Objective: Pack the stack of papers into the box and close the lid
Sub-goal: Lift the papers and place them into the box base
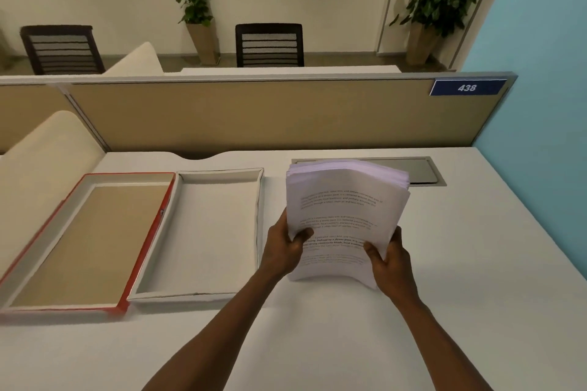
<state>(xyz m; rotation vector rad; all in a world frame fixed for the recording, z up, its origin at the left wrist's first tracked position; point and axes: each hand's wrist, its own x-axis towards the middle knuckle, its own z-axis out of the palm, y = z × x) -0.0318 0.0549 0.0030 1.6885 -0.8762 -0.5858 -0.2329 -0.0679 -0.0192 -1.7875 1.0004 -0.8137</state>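
White printed sheets, a thick stack of papers (344,216), stand tilted up off the white desk top (317,343) to the right of the two trays, and both hands have it by its near end. The left hand (283,247) clamps the left edge, thumb pressed flat on the top sheet and the other fingers tucked behind out of sight; the right hand (388,260) mirrors that on the right edge, thumb forward on the page, fingers wrapped underneath. That two-sided grip looks chosen to keep loose sheets squared, and the far end fans and droops a little, so I'd judge the stack is being carried, not resting. Just left sits the shallow white cardboard box base (219,173), open and bare inside, and touching its left side lies the red-edged lid (139,263), turned upside down with its brown inner face up, parked close for the closing step. Beyond the stack a grey metal cable hatch (422,168) is partly covered by the paper. The print is too blurred to read. Whether the stack's near bottom edge touches the desk I cannot tell. The lid's near left corner runs out of frame.
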